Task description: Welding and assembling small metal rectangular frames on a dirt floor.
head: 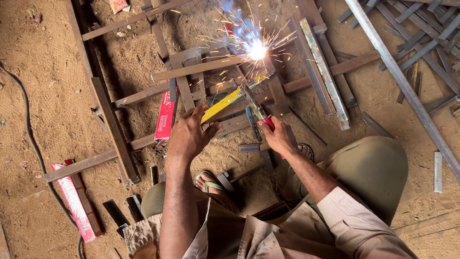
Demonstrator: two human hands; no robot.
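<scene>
My right hand (278, 136) grips a red-handled electrode holder (258, 115) whose rod reaches up to a bright welding arc (257, 50) throwing sparks and bluish smoke. The arc sits on a rusty steel frame (199, 68) of bars laid on the sandy ground. My left hand (189, 134) is raised with fingers spread, close above a yellow strip (225, 101) lying on the frame; it holds nothing that I can see. I squat, feet in sandals below the hands.
A red electrode box (165, 117) leans by the frame; another red and white box (76, 201) lies at the lower left. A black cable (33, 144) runs along the left. Steel angle bars (407, 81) are piled at the right. Short offcuts lie near my feet.
</scene>
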